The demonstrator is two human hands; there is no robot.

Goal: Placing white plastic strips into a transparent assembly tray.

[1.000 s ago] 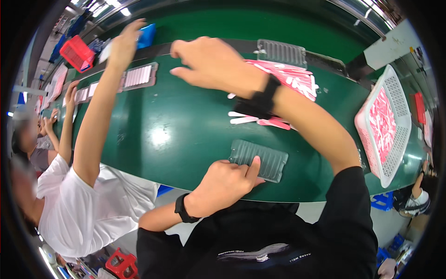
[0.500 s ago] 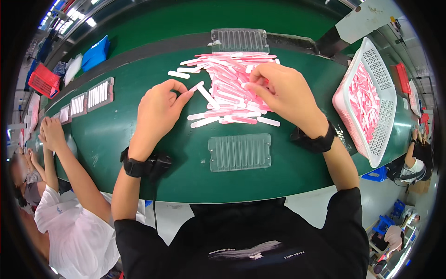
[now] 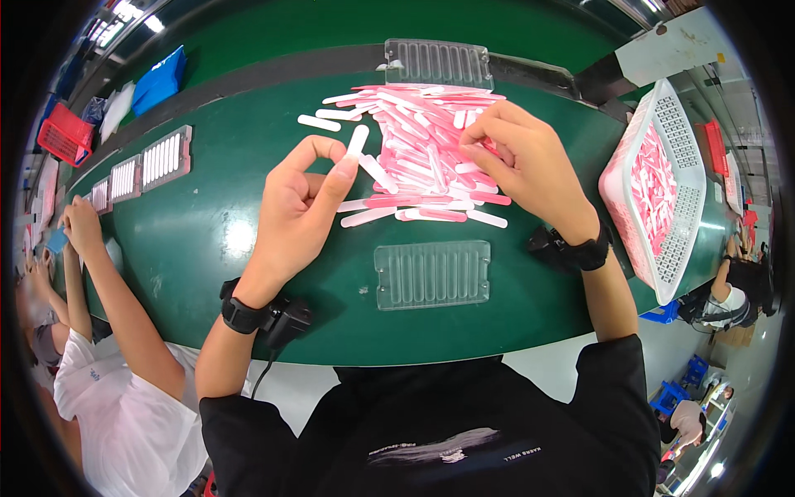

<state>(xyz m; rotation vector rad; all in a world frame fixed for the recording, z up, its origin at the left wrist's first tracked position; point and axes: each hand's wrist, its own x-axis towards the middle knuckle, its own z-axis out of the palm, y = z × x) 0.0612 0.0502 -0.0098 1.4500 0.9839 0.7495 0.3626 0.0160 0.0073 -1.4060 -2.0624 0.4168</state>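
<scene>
A heap of slim pink and white round-ended strips lies on the green table in front of me. At its left edge my left hand pinches one white strip upright between thumb and forefinger. Over the heap's right side is my right hand, its thumb and forefinger drawn together. Whether a strip is between those fingertips I cannot make out. Nearer to me, below the heap, rests a clear plastic tray with a row of long slots and no strips in them.
Behind the heap is another clear slotted tray. A white basket of pink strips stands at the right. Several trays filled with white strips line the left, near a co-worker's hand. A blue bag lies farther back.
My left hand has lifted a white strip and turned it upright. My right hand has shifted slightly right and down. The co-worker's hand at left has moved slightly.
</scene>
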